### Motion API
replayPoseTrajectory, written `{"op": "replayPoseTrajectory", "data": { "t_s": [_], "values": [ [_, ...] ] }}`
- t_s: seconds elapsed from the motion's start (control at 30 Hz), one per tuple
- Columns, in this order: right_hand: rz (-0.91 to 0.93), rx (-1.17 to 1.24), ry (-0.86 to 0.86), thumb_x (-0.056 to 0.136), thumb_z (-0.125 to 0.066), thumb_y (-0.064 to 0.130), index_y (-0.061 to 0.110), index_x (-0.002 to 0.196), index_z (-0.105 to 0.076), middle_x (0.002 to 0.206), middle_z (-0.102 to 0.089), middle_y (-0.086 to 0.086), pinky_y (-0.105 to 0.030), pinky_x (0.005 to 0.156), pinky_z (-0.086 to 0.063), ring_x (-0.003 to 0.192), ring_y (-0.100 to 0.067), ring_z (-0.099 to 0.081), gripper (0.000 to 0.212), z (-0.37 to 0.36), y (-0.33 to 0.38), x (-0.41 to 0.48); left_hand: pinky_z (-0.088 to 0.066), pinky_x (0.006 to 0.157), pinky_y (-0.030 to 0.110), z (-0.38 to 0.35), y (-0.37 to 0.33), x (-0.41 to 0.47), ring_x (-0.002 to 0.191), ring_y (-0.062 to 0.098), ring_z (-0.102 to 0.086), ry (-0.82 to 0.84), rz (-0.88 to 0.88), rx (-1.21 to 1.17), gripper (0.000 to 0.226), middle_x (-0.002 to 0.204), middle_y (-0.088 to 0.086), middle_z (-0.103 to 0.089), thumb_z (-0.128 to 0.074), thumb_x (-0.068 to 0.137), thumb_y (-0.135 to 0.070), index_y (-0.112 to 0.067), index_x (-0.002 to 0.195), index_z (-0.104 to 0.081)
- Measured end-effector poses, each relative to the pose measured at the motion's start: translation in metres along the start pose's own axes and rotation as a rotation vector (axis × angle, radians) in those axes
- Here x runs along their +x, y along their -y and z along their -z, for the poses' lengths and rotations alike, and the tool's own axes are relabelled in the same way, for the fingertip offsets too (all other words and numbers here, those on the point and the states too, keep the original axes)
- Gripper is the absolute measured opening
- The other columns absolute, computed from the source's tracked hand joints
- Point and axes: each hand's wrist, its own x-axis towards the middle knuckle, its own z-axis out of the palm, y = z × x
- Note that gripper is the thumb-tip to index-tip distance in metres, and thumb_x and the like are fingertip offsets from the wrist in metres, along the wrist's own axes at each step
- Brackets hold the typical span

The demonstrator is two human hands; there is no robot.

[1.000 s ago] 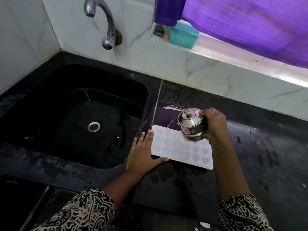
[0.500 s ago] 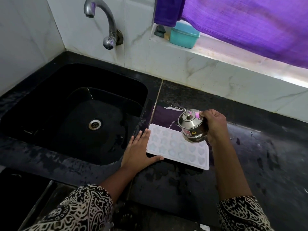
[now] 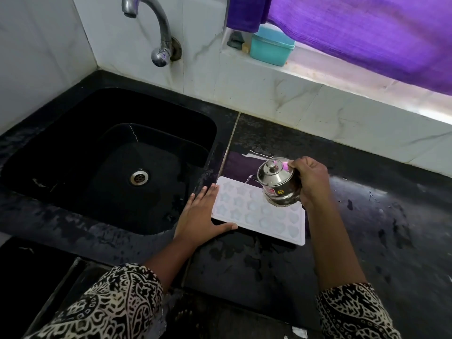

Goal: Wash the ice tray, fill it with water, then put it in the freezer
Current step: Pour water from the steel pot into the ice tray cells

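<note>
A white ice tray [image 3: 254, 214] with heart and star moulds lies flat on the black counter [image 3: 379, 241], just right of the sink. My left hand [image 3: 200, 216] rests flat against the tray's left end, fingers spread, thumb along its near edge. My right hand [image 3: 311, 182] grips a small steel kettle [image 3: 277, 182] tilted left over the tray's far side. A thin stream of water falls from its spout onto the tray.
A black sink [image 3: 73, 148] with a metal drain [image 3: 139, 177] lies to the left, under a steel tap [image 3: 156, 30]. On the marble sill behind stand a teal box [image 3: 270, 46] and a purple curtain [image 3: 367, 33]. The counter is wet in patches.
The kettle has tilted a little more and its stream shows at the spout. Both hands stay where they were on the tray and kettle; only the view shifted slightly.
</note>
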Motion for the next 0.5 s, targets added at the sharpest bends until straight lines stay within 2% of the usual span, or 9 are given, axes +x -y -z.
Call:
{"op": "replayPoseTrajectory", "data": {
  "t_s": [0.27, 0.5],
  "values": [
    [-0.001, 0.013, 0.001, 0.08, -0.06, 0.006, 0.015, 0.058, -0.046, 0.058, -0.045, -0.003, -0.028, 0.056, -0.04, 0.059, -0.016, -0.047, 0.028, 0.0002, -0.0002, 0.0033, 0.0, 0.12, 0.032, 0.0005, -0.0003, 0.0002, 0.147, 0.006, -0.003, -0.008, -0.003, 0.0, 0.119, 0.161, -0.011, -0.009, -0.036, 0.059, -0.091, -0.025, 0.154, -0.007],
    [-0.031, 0.088, -0.023, 0.085, -0.055, 0.006, 0.013, 0.064, -0.05, 0.061, -0.046, 0.0, -0.024, 0.059, -0.041, 0.06, -0.009, -0.045, 0.023, 0.0002, 0.0048, -0.0001, 0.0, 0.119, 0.031, -0.0004, 0.0007, 0.001, 0.148, 0.007, -0.004, -0.008, -0.006, -0.008, 0.121, 0.161, -0.011, -0.009, -0.041, 0.059, -0.091, -0.025, 0.154, -0.007]
  ]
}}
